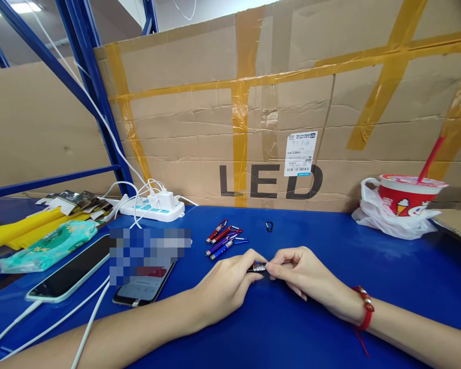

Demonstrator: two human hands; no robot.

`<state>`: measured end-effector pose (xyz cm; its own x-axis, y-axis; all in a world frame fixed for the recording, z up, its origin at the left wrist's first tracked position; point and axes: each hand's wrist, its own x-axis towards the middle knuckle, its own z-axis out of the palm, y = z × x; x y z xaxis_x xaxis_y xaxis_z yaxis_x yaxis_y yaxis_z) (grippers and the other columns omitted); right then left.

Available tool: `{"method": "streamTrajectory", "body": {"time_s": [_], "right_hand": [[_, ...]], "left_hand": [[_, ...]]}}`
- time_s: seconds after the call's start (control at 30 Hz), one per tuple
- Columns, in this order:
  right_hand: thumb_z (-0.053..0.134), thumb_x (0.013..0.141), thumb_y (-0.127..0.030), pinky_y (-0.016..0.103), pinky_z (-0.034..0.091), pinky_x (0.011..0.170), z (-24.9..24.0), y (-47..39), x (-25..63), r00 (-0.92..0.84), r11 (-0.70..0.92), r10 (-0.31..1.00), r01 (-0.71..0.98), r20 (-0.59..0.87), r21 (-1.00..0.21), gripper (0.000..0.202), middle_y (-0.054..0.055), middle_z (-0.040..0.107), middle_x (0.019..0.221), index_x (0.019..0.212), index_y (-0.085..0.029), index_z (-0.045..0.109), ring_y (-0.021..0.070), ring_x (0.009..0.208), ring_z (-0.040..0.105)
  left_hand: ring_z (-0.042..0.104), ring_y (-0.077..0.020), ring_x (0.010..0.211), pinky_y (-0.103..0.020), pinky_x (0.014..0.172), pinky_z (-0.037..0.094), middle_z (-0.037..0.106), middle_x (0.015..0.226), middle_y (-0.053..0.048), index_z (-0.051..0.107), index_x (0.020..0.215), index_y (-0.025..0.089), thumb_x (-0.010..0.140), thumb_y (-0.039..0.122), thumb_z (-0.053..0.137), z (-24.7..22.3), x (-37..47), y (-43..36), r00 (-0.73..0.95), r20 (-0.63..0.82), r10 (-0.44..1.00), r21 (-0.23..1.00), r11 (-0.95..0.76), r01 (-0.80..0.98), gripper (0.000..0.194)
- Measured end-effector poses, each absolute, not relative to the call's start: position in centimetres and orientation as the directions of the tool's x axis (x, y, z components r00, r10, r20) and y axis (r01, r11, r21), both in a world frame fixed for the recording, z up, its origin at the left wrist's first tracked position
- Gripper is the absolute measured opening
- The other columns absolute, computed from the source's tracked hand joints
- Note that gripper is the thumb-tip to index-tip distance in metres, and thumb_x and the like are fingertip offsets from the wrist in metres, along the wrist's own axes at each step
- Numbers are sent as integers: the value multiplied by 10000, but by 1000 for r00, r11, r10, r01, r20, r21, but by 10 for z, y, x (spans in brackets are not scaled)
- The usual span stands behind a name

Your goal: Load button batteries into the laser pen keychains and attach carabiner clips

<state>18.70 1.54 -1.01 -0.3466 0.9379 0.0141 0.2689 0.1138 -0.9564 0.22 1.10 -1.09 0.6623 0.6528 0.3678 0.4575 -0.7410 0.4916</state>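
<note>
Between my two hands is a small black mini flashlight with a printed label, lying level just above the blue table. My left hand pinches its left end between thumb and fingers. The fingertips of my right hand close on the other end, hiding that tip. Beyond my left hand lie several mini flashlights with carabiner clips: red ones, a purple one and a blue one. A loose black carabiner rests apart from them, farther back.
Left of my arm are two phones, white cables, a tissue pack and a power strip. At the right stands a red cup in a plastic bag. A large cardboard sheet closes off the back.
</note>
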Motion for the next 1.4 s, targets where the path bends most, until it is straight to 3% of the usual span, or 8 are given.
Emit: {"method": "streamTrajectory", "body": {"time_s": [0.3,0.47,0.67,0.73,0.93,1.03,1.2,1.4], "right_hand": [[643,678,-487,138,233,285,-6,17,187,-385,75,922,268,-35,-961,358,-97,382,312,605,-149,551,31,267,309],[614,732,-455,165,325,329,-10,17,189,-356,328,914,362,196,-873,321,-37,561,522,824,-148,624,36,312,391],[574,816,-318,197,459,578,-13,24,201,-463,797,595,444,657,-409,178,30,638,789,869,-190,685,97,617,565],[513,862,-297,189,460,613,-15,26,206,-514,845,503,459,695,-273,202,34,649,824,864,-204,692,101,686,597],[385,923,-189,198,339,447,-8,24,213,-728,846,194,463,658,263,285,-7,696,794,879,-216,666,54,523,577],[344,932,-161,227,307,429,-4,22,212,-764,803,115,448,635,394,320,0,700,778,844,-193,651,63,509,561],[355,935,-213,211,319,447,-8,22,209,-735,834,199,475,649,282,304,-8,685,767,861,-212,650,54,527,566],[483,873,-337,192,401,542,-14,21,200,-576,827,524,519,627,-214,269,23,653,751,750,-182,666,95,620,586]], "left_hand": [[581,-165,884,-248,809,430,624,960,-32,550,963,187,898,128,368,-6,4,10,641,328,694,447,-712,542,202],[580,-149,797,-233,720,420,625,877,-1,550,917,194,910,160,371,-5,4,16,599,302,741,472,-662,582,182],[570,-145,801,-232,714,404,616,876,11,537,905,203,915,170,358,-6,4,18,618,273,738,479,-661,577,182],[570,-148,813,-237,734,409,614,886,6,535,920,204,920,176,346,-7,4,17,630,253,734,471,-662,582,191],[566,-149,868,-239,790,414,614,925,-3,537,928,208,925,178,334,-8,4,18,688,241,684,440,-709,551,205],[567,-152,876,-244,797,414,615,925,-9,533,917,203,921,179,337,-9,4,19,707,248,662,429,-730,533,197],[577,-155,821,-243,733,427,614,878,-6,514,900,203,916,183,329,-7,4,16,700,235,674,409,-722,558,187],[583,-158,813,-245,723,433,609,872,-17,498,891,195,914,177,327,-8,5,14,697,246,673,383,-728,568,173]]}}
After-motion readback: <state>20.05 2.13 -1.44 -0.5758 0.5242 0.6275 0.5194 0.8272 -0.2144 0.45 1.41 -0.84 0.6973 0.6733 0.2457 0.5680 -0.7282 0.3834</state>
